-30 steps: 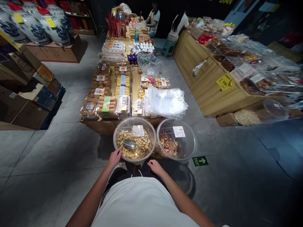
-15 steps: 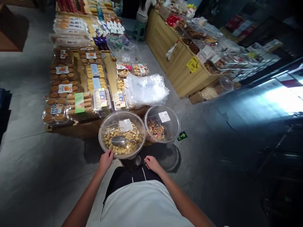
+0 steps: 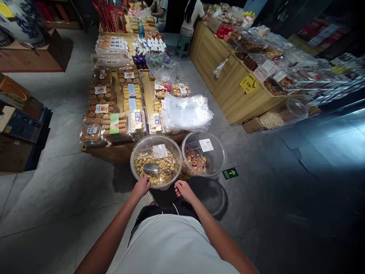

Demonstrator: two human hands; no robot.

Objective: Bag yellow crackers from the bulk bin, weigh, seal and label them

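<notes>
Bowl (image 3: 131,161) of clear plastic, golden snack pieces and metal scoop (image 3: 151,169) inside, at the near end of the wooden desk (image 3: 114,154).
Left hand (image 3: 142,187): fingers (image 3: 146,183) curled on the bowl's near rim, grip unclear. Right hand (image 3: 184,191): half-curled, empty, just beside the bowl, near the second clear bowl (image 3: 225,156), right.

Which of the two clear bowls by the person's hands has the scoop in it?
The left bowl, filled with pale golden snacks: a metal scoop lies on them. The right bowl, holding reddish mixed pieces, shows no scoop.
</notes>
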